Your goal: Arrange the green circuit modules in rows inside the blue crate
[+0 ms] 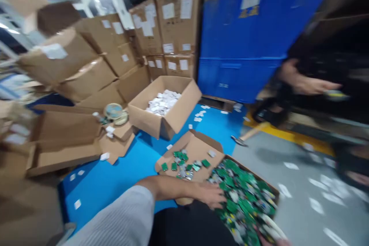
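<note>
My left hand [211, 195] reaches across, its fingers stretched out over the left edge of a heap of green circuit boards [245, 196]. The heap fills a shallow cardboard box [275, 191] in front of me. Only a blurred part of my right hand [266, 239] shows at the bottom edge, among the boards and beside a pale curved piece [273, 226]; its grip is hidden. More small boards [181, 157] lie loosely on an opened cardboard flap [198, 144] to the left of the heap.
A carton [180, 117] of white pieces [163, 102] stands ahead on the blue floor sheet [115, 186]. Blue crates [239, 38] and stacked cartons [175, 19] rise behind. A hammer [250, 133] lies on the floor. At right, a co-worker's hand [311, 84] holds something blurred.
</note>
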Demonstrator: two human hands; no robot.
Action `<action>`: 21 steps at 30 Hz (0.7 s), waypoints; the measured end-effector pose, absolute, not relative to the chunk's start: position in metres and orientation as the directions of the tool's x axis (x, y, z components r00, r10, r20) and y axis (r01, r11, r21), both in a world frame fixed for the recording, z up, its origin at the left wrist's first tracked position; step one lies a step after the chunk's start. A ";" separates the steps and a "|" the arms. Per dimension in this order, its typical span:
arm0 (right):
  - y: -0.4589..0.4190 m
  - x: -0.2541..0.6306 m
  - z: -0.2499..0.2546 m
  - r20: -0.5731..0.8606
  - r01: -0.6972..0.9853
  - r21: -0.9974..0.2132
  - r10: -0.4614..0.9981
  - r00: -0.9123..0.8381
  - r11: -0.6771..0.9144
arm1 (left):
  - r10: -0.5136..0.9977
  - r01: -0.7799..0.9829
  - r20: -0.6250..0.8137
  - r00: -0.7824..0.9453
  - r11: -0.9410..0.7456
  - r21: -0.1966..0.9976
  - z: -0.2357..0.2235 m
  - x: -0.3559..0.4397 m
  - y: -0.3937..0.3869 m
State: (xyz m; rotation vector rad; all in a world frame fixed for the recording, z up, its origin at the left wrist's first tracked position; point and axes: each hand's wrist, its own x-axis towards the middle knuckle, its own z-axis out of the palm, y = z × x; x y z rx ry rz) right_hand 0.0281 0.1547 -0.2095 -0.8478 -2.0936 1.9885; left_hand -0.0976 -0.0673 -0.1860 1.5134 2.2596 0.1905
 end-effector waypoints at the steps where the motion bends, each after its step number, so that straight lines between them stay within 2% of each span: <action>1: 0.154 0.032 -0.199 -0.364 0.307 -0.931 0.495 -0.789 -0.196 | 0.899 0.844 -0.269 -0.346 0.424 0.329 -0.186 -0.093 -0.066; 3: 0.155 0.045 -0.174 -0.456 0.199 -0.859 0.526 -0.718 -0.472 | 0.887 0.831 -0.280 -0.368 0.449 0.328 -0.187 -0.086 -0.063; 6: 0.166 0.078 -0.136 -0.476 0.005 -0.757 0.547 -0.689 -0.653 | 0.888 0.829 -0.277 -0.366 0.447 0.335 -0.188 -0.079 -0.058; 9: 0.190 0.134 -0.111 -0.455 -0.171 -0.712 0.633 -0.626 -0.682 | 0.885 0.824 -0.266 -0.381 0.456 0.338 -0.187 -0.077 -0.052; 12: 0.214 0.211 -0.107 -0.420 -0.304 -0.750 0.778 -0.467 -0.588 | 0.892 0.828 -0.250 -0.376 0.445 0.342 -0.185 -0.075 -0.044; 15: 0.228 0.295 -0.129 -0.444 -0.336 -0.804 0.871 -0.211 -0.491 | 0.895 0.830 -0.264 -0.358 0.435 0.349 -0.188 -0.072 -0.032; 17: 0.227 0.346 -0.155 -0.496 -0.273 -0.843 0.866 0.060 -0.464 | 0.862 0.790 -0.344 -0.372 0.488 0.370 -0.197 -0.071 -0.024; 19: 0.221 0.388 -0.184 -0.510 -0.161 -0.858 0.773 0.378 -0.487 | 0.861 0.801 -0.393 -0.324 0.470 0.370 -0.208 -0.071 -0.018; 21: 0.214 0.424 -0.211 -0.466 -0.080 -0.844 0.651 0.599 -0.530 | 0.880 0.837 -0.391 -0.269 0.414 0.357 -0.219 -0.072 -0.015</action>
